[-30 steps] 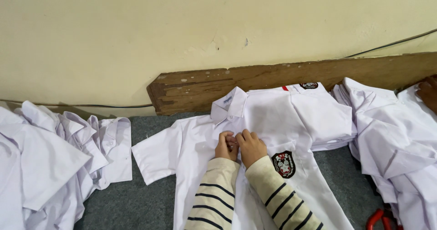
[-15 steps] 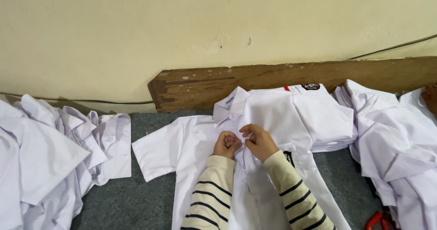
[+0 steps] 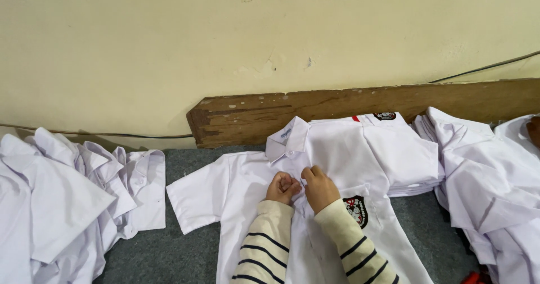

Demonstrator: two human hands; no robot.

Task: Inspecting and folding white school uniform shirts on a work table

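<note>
- Shirt [image 3: 247, 188]: hem cut off below; long axis runs collar-to-hem, collar toward the wooden board [image 3: 337, 107].
- Left hand [image 3: 283, 187] and right hand [image 3: 319, 187] pinch its placket just below the collar; button hidden.

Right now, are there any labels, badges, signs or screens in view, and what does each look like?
Chest badge: on the spread white shirt, beside the right hand; shield-shaped, black edge, red and white inside.
Second badge: on the folded shirt stack by the wooden plank; small, dark, partly hidden.
No signs or screens.
</note>
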